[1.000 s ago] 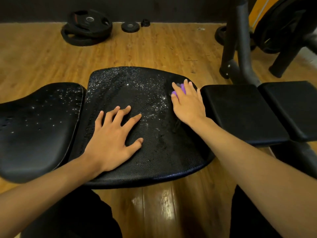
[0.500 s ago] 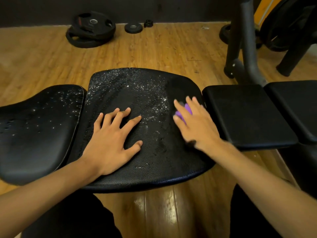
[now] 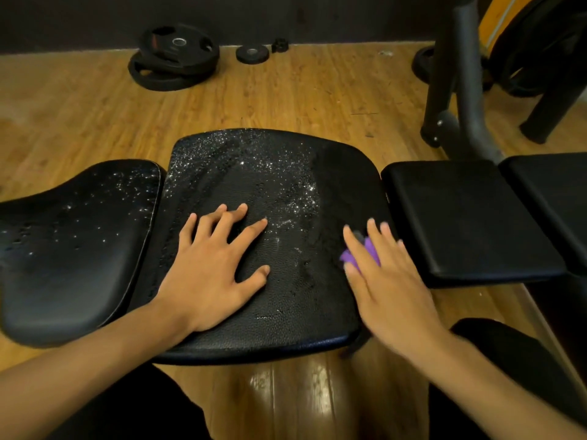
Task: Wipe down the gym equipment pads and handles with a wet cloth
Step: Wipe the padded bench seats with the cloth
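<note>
Fingers [image 3: 373,230] of our right hand [image 3: 390,281] lie straight on the small purple cloth [image 3: 368,250], pressing it on the right side of the wet black bench pad [image 3: 286,173]. Our left hand [image 3: 216,271] rests spread wide nearby. We think the cloth is soft and light, so we press on its middle.

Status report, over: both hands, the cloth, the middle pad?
Left hand flat on middle pad, fingers spread. Right hand presses purple cloth on pad's right side. Droplets on pad's far and left parts. Nothing in the way.
</note>
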A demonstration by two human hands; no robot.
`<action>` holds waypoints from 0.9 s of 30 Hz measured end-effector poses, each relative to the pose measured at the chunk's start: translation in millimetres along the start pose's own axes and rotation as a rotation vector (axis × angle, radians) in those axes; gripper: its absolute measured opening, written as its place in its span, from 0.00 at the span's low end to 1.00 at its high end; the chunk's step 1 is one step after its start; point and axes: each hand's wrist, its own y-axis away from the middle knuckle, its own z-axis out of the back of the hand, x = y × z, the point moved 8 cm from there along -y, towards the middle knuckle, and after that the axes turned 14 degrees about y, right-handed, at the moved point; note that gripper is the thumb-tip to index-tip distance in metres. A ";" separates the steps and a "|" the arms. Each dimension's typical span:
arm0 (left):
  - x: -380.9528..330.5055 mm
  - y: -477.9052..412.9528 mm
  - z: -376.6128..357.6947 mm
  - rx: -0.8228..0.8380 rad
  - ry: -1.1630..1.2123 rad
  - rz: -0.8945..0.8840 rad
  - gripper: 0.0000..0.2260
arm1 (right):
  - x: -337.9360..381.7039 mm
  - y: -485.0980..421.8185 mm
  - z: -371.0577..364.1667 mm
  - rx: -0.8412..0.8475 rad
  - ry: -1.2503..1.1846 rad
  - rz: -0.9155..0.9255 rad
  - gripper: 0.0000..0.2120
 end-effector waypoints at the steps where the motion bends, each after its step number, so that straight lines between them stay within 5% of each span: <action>1: -0.1 -0.4 -0.1 -0.001 0.003 -0.001 0.33 | -4.5 -28.1 2.3 -0.026 -0.019 -0.010 0.29; 7: -0.7 0.5 0.3 -0.010 0.019 0.016 0.34 | -28.6 -191.8 6.0 -0.042 -0.058 -0.170 0.26; 10: 0.7 1.0 0.9 0.000 0.012 0.022 0.34 | -14.3 -160.9 5.4 0.016 -0.138 -0.156 0.29; 14: 0.8 1.1 0.4 0.006 -0.004 0.020 0.33 | 15.4 -40.0 3.7 0.045 -0.012 -0.130 0.48; 17: 0.5 -0.6 0.2 0.008 -0.006 0.021 0.33 | 7.4 -41.7 0.5 0.098 0.019 -0.103 0.41; 21: 0.9 -1.9 -0.4 0.007 -0.010 0.010 0.32 | -16.8 -148.1 3.9 -0.060 -0.017 -0.107 0.30; 27: 2.2 -4.2 -0.6 0.001 -0.013 0.017 0.33 | -14.5 -230.9 9.6 -0.073 -0.071 -0.058 0.26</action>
